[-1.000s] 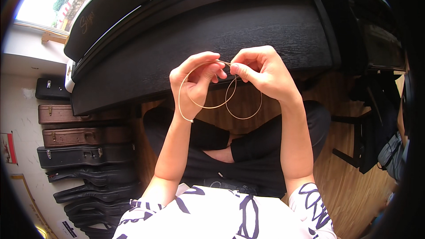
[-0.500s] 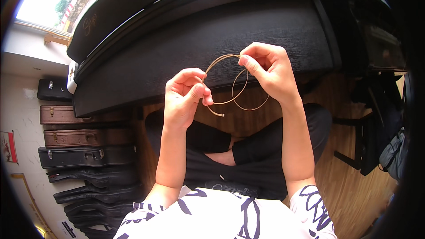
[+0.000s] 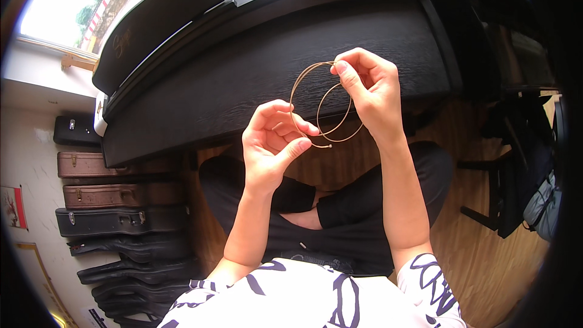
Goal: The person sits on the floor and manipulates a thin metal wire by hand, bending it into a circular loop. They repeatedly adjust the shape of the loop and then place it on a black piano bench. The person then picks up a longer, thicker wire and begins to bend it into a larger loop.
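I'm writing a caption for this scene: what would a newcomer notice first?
Probably the thin golden coil near the centre, its top pinched by the right hand. Beyond it, the broad black panel spans the upper picture. Down the left side, a row of brown and black cases stands out.

a row of instrument cases (image 3: 103, 222) suggests a music room
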Demonstrator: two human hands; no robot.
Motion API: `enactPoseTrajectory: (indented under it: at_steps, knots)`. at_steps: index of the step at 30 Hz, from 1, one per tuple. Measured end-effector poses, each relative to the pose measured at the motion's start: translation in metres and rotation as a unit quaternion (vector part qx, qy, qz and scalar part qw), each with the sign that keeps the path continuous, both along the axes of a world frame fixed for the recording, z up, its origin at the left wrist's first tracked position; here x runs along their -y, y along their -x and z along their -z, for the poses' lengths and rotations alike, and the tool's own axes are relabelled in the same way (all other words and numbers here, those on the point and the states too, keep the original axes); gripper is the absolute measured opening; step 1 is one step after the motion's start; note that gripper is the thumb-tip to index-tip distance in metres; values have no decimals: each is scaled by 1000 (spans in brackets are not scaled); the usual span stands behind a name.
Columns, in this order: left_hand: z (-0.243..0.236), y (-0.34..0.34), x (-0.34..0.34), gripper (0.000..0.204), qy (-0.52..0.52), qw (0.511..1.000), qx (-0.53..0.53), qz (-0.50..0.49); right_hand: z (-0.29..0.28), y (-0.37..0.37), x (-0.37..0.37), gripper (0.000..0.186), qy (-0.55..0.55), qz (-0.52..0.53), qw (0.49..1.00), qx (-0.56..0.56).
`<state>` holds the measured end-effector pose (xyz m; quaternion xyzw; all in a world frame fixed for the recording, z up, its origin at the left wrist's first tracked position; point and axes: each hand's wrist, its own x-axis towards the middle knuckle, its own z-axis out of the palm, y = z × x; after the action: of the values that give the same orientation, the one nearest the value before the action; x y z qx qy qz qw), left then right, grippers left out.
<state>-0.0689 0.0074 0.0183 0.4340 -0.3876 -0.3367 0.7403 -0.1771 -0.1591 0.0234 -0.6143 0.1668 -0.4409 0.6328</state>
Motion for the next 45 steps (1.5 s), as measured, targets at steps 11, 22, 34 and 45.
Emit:
enactPoseTrajectory:
  at_steps: [11, 22, 34, 45]
  knots:
    - [-6, 6, -1, 36, 26, 999, -24, 27, -1, 0, -1, 9, -12, 1, 1000, 7]
    - [-5, 10, 15, 13, 77, 994, -75, 7, -4, 1, -6, 9, 25, 9, 1000, -4]
    - [-11, 11, 17, 12, -81, 966, 74, -232, -4, 3, -6, 6, 31, -48, 998, 23]
    - [-19, 4, 13, 22, -42, 981, 39, -186, -3, 1, -8, 11, 78, -61, 995, -10]
